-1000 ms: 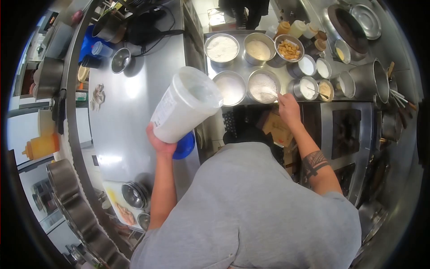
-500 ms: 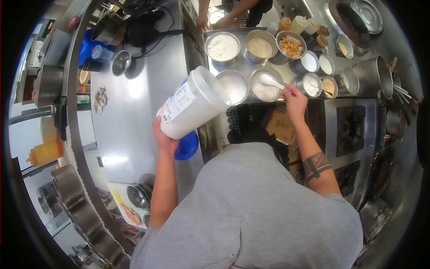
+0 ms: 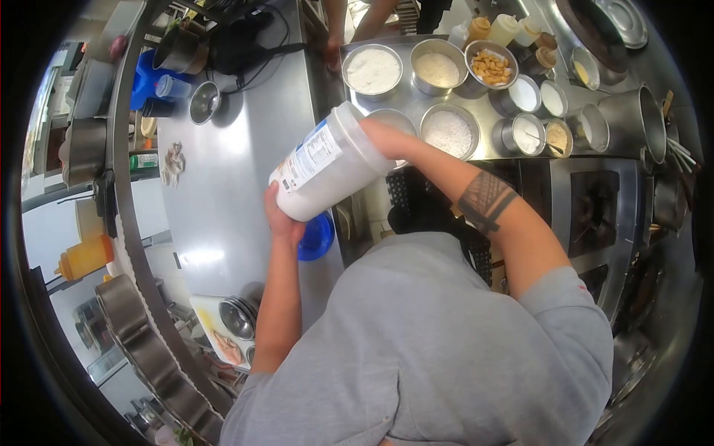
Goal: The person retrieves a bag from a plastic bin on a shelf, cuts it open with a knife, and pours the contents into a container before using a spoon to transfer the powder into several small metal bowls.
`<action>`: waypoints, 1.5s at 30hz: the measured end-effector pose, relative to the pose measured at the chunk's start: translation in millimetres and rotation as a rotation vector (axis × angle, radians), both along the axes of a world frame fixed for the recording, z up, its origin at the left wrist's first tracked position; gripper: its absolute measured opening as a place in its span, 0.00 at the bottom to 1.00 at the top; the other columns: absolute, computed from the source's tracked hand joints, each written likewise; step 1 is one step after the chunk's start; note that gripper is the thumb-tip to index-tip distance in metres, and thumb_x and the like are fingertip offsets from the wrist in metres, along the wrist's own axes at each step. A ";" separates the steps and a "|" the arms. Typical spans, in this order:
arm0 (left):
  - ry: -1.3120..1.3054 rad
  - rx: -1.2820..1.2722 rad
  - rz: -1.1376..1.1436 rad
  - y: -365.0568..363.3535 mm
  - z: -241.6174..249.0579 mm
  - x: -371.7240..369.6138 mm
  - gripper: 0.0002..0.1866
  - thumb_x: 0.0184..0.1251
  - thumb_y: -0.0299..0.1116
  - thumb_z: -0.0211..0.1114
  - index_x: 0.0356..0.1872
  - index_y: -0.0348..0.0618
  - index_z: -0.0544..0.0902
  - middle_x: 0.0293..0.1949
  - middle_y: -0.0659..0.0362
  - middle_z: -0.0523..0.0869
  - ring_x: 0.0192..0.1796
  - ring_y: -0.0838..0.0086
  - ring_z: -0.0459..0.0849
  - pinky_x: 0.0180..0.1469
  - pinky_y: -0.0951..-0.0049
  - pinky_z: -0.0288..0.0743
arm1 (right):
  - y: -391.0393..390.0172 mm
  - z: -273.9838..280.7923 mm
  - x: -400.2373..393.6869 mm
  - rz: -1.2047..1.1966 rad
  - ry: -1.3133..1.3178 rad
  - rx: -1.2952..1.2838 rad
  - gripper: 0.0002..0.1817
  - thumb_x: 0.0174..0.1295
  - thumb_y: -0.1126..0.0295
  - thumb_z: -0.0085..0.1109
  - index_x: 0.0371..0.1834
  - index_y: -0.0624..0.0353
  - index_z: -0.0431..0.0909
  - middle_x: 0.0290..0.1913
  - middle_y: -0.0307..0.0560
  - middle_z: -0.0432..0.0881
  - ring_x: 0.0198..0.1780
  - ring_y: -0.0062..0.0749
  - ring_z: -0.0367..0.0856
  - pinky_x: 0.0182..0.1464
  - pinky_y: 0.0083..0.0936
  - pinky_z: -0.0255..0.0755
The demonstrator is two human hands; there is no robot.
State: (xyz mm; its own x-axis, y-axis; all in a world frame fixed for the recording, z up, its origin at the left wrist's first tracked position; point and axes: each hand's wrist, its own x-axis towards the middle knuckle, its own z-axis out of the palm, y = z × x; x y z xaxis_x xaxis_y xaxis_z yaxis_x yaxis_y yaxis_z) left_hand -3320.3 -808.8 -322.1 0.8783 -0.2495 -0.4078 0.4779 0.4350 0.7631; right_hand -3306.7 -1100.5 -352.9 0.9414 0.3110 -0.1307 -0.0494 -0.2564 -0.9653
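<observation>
My left hand (image 3: 284, 215) is wrapped round the bottom of a large white plastic tub (image 3: 327, 167), tilted with its open mouth to the right. At the mouth of the tub is my right hand (image 3: 383, 137); its fingers are hidden inside, so what they hold cannot be seen. Just behind the right wrist, a metal bowl (image 3: 394, 117) is partly covered. Beside it stands a bowl of coarse white powder (image 3: 448, 132). Two more bowls, of white flour (image 3: 373, 70) and pale powder (image 3: 437, 69), stand further back.
A bowl of brown chunks (image 3: 491, 67), squeeze bottles (image 3: 504, 30) and smaller pots (image 3: 529, 134) stand at the right. A blue lid (image 3: 316, 238) lies below the tub. Another person's forearm (image 3: 375, 18) shows at the top. Stove burners (image 3: 593, 212) are at the right.
My right hand has moved left from the bowl of coarse white powder into the tub's mouth. The white spoon it held is out of sight. The tub appears slightly further right.
</observation>
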 end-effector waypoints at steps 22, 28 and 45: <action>0.005 0.087 -0.084 -8.3 -4.5 8.5 0.34 0.82 0.48 0.48 0.79 0.37 0.70 0.74 0.47 0.79 0.74 0.56 0.79 0.77 0.57 0.72 | -76.9 -7.5 -26.6 -0.326 0.326 -0.150 0.09 0.54 0.68 0.77 0.28 0.61 0.88 0.23 0.42 0.87 0.22 0.24 0.84 0.23 0.27 0.75; -0.023 0.112 -0.109 -9.2 -3.6 9.8 0.34 0.81 0.50 0.49 0.79 0.39 0.70 0.75 0.50 0.79 0.75 0.57 0.78 0.77 0.57 0.71 | -94.0 -14.7 -28.3 -0.407 0.375 0.039 0.08 0.57 0.70 0.78 0.29 0.60 0.87 0.24 0.42 0.86 0.22 0.22 0.81 0.21 0.23 0.71; -0.011 0.188 -0.165 -23.4 0.0 10.0 0.37 0.78 0.53 0.54 0.80 0.41 0.69 0.75 0.51 0.79 0.75 0.57 0.79 0.75 0.57 0.73 | -8.6 -124.7 21.9 -0.277 0.160 0.542 0.12 0.62 0.63 0.71 0.39 0.61 0.92 0.31 0.46 0.91 0.30 0.42 0.89 0.35 0.35 0.83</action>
State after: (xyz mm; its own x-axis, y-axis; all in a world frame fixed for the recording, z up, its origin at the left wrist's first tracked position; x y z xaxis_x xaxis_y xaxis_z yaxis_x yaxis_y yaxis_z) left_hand -3310.3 -832.3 -322.1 0.8369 -0.3105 -0.4508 0.5215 0.2020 0.8290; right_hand -3284.8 -1109.1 -477.6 0.9784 0.1201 -0.1684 -0.1982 0.3104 -0.9297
